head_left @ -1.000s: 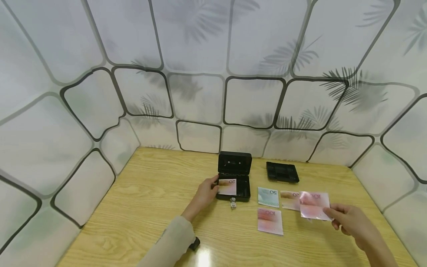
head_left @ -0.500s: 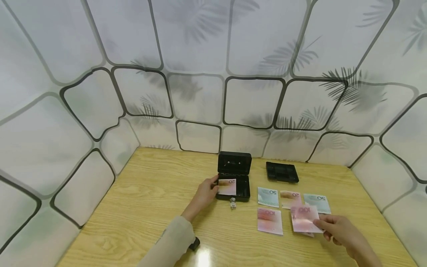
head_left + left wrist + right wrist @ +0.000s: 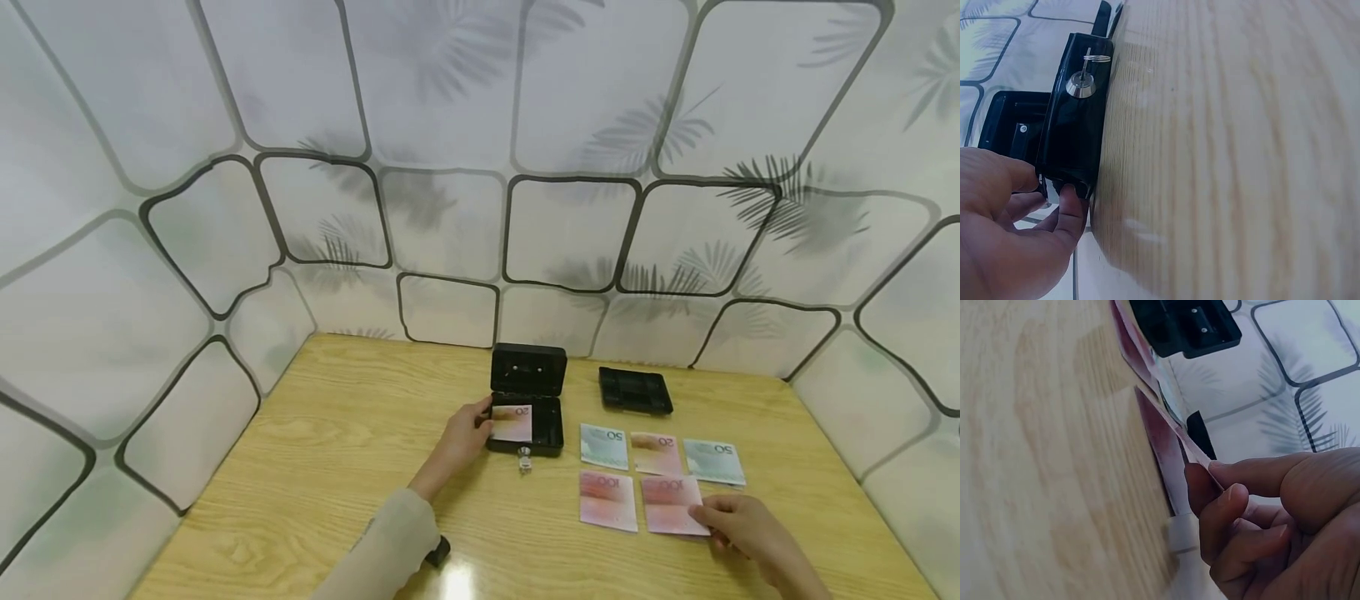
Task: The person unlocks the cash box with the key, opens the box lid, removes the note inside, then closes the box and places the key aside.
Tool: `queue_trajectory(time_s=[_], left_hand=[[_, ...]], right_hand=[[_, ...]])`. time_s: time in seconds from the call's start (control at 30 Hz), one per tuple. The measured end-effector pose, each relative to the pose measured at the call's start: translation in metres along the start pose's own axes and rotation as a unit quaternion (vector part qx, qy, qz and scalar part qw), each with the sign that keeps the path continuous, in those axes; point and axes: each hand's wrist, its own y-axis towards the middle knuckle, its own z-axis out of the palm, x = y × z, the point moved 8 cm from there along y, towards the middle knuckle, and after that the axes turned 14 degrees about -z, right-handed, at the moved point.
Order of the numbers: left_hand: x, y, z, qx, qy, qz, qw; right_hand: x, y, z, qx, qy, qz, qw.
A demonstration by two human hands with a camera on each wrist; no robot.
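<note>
Black rectangular cash box (image 3: 543, 451): right of centre in the lower half of the head frame, its lid raised at the back.
Pale pink paper 20 note (image 3: 512, 423): lying inside the cash box, in the left part.
Silver round lock (image 3: 525, 458): on the cash box's front wall; a key and a wire ring show on it at upper left in the left wrist view.
Left hand (image 3: 461, 437): at the cash box's left side, its grip bent around that side, thumb and fingers a small gap apart.
Right hand (image 3: 750, 533): lower right, its grip drawn to a pinch, thumb and fingers holding the right edge of 1 note.
Pink squarish paper 100 note (image 3: 670, 504): in that pinch, lower right; the right wrist view shows it tilted, with a 2nd pink sheet (image 3: 1161, 440) beneath.
Other pink 100 note (image 3: 607, 502): just left of the held note.
Row above: blue-green paper 50 note (image 3: 603, 446), tan-pink paper 20 note (image 3: 656, 454), another blue-green 50 note (image 3: 714, 462), left to right.
Black shallow compartmented tray (image 3: 635, 392): above that row, right of the lid.
Yellowish wood-grain counter (image 3: 360, 392): under everything, across the lower frame.
</note>
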Motion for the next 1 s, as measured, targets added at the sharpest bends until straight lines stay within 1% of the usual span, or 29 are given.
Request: queue_trajectory(time_s=[0.17, 0.3, 0.43, 0.67, 0.83, 1.0], left_hand=[[-0.001, 0.001, -0.001, -0.001, -0.003, 0.001, 1.0000], [0.000, 0.000, -0.001, 0.002, -0.004, -0.003, 1.0000], [0.001, 0.000, -0.001, 0.005, -0.005, -0.009, 0.9999], [0.001, -0.001, -0.001, 0.002, -0.004, -0.010, 0.9999], [0.000, -0.002, -0.001, 0.003, -0.005, -0.008, 0.9999], [-0.001, -0.001, -0.001, 0.006, -0.007, -0.008, 0.9999]], right_hand=[[0.001, 0.002, 0.004, -0.027, -0.022, -0.014, 0.999], [0.002, 0.004, 0.003, -0.055, -0.072, -0.012, 0.996], [0.003, 0.006, 0.002, -0.069, -0.120, -0.012, 0.990], [0.007, 0.005, 0.002, -0.064, -0.168, -0.022, 0.983], [0.011, 0.001, 0.001, -0.051, -0.188, -0.009, 0.981], [0.018, -0.006, -0.007, -0.044, -0.178, 0.002, 0.983]])
